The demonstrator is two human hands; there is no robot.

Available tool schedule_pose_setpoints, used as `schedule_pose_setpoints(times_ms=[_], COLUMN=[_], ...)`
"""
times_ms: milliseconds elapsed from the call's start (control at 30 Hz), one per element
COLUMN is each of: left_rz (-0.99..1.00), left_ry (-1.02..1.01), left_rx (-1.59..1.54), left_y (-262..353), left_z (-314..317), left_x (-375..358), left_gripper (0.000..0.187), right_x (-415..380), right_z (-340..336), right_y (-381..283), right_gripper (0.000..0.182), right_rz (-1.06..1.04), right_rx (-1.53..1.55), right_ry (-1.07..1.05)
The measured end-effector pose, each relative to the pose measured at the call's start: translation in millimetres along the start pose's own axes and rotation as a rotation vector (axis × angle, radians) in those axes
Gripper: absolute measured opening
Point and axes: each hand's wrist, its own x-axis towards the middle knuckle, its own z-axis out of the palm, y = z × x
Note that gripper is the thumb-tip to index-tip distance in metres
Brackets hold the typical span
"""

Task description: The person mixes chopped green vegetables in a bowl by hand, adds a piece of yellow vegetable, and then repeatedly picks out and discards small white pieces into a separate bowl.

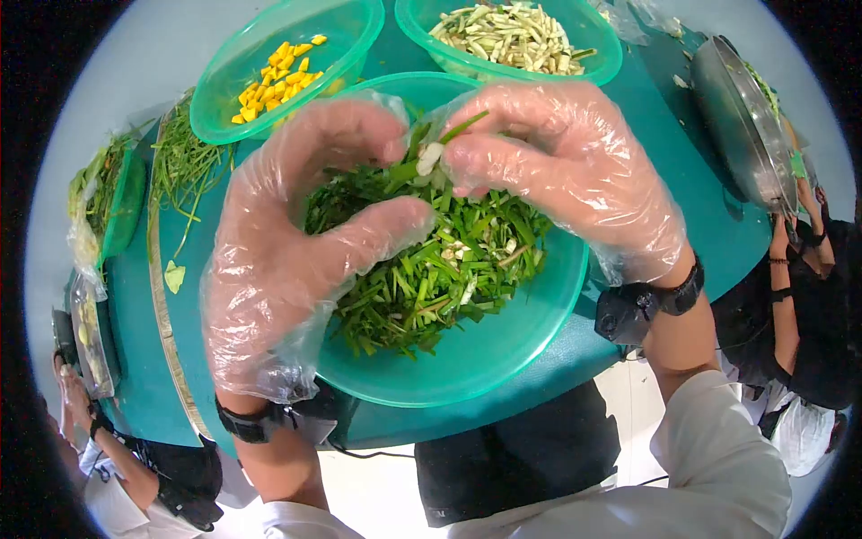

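Observation:
A large green plastic bowl (539, 337) holds a heap of chopped leafy greens (417, 287), with some pale bits among them. Over the heap, my right hand (575, 171), in a clear plastic glove, pinches a green stem piece (464, 126) between thumb and fingers. A small white bit (430, 159) shows just left of those fingertips. My left hand (296, 234), gloved the same way, is curved with its thumb and fingers apart; its fingertips are close to the greens. Whether it touches some leaves at the fingertips is hard to see.
Behind stand a green bowl (202, 94) with yellow chunks and another (611, 54) with pale cut strips. Long uncut greens (184, 171) lie at left. A metal basin (736, 121) is at right. Other people's hands (76, 395) and arms (786, 305) show at both sides.

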Motion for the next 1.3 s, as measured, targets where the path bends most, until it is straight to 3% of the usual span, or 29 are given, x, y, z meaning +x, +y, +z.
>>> schedule_pose_setpoints(times_ms=[267,367,467,567,867,967,1300], left_rz=[-0.149,-0.159,-0.265,-0.283,-0.26,-0.232,-0.19], left_ry=[0.013,0.047,0.102,0.094,0.062,0.136,0.061], left_rx=[-0.002,-0.002,-0.103,-0.132,-0.18,-0.12,-0.058], left_y=[6.3,6.1,5.4,7.2,1.7,-0.5,-3.0], left_z=[9.3,8.7,7.9,5.7,7.1,11.3,10.8], left_x=[-0.1,-0.6,1.1,1.7,0.7,-1.5,-3.8], left_gripper=[0.029,0.026,0.028,0.027,0.018,0.02,0.02], right_x=[-0.5,-1.3,3.0,6.7,5.8,5.1,5.0], right_z=[0.8,8.4,5.1,2.7,6.6,8.5,6.1], right_y=[-10.8,-1.2,-2.2,2.7,8.5,8.1,11.0], right_gripper=[0.015,0.016,0.017,0.017,0.02,0.021,0.018], right_rz=[0.061,-0.06,-0.398,-0.592,-0.538,-0.539,-0.489], right_rx=[-0.207,-0.116,-0.379,-0.508,-0.576,-0.581,-0.539], right_ry=[-0.046,0.137,0.245,0.194,0.163,0.175,0.155])
